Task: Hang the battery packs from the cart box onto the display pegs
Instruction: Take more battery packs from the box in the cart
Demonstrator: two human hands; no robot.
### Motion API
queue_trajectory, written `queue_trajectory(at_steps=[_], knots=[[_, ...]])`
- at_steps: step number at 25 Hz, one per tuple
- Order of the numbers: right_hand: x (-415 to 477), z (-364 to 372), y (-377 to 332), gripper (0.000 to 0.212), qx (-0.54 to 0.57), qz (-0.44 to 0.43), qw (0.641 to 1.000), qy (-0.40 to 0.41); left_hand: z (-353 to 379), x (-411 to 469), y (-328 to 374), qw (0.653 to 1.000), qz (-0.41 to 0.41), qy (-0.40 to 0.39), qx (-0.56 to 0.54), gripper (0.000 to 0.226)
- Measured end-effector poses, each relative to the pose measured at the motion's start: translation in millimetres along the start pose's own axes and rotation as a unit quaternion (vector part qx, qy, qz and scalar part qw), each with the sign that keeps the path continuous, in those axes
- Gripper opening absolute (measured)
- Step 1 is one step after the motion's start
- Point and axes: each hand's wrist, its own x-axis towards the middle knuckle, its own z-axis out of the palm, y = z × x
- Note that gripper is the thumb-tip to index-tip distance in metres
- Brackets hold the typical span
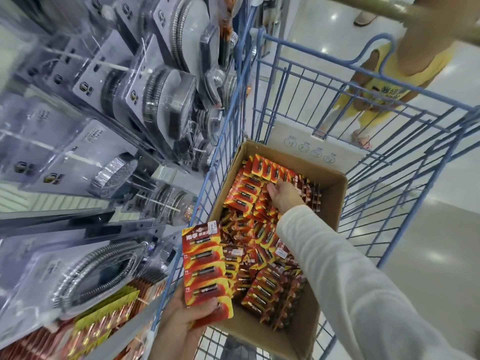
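A cardboard box [328,203] sits in a blue wire cart [389,162] and is filled with red-and-yellow battery packs [262,261]. My left hand [187,318] grips a tall stack of battery packs [205,268] by its lower end, held upright over the box's near-left corner. My right hand [283,194], in a white sleeve, reaches into the far part of the box, palm down on the packs there; its fingertips are hidden, so I cannot tell whether it holds one. More battery packs hang on display pegs [104,326] at lower left.
Hanging shower heads and hoses in clear blister packs [117,100] fill the display on the left, close to the cart's side. A small person in yellow [376,92] stands beyond the cart's far end. Shiny floor lies to the right.
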Motion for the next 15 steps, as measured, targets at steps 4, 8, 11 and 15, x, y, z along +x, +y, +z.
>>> queue_trajectory(at_steps=[4,8,11,15], knots=[[-17,-10,39,0.057,0.152,0.0,0.988,-0.006,1,-11,6,0.998,0.029,-0.035,0.039,0.07],[-108,-44,29,0.015,0.506,0.061,0.86,-0.033,9,-33,10,0.994,0.077,-0.065,0.044,0.062],[-182,-66,36,0.022,0.442,-0.001,0.895,-0.06,9,-60,7,0.991,0.111,-0.075,0.0,0.041],[-251,-81,53,0.043,0.411,-0.049,0.904,-0.109,5,-97,-8,0.983,0.166,-0.064,-0.036,0.039]])
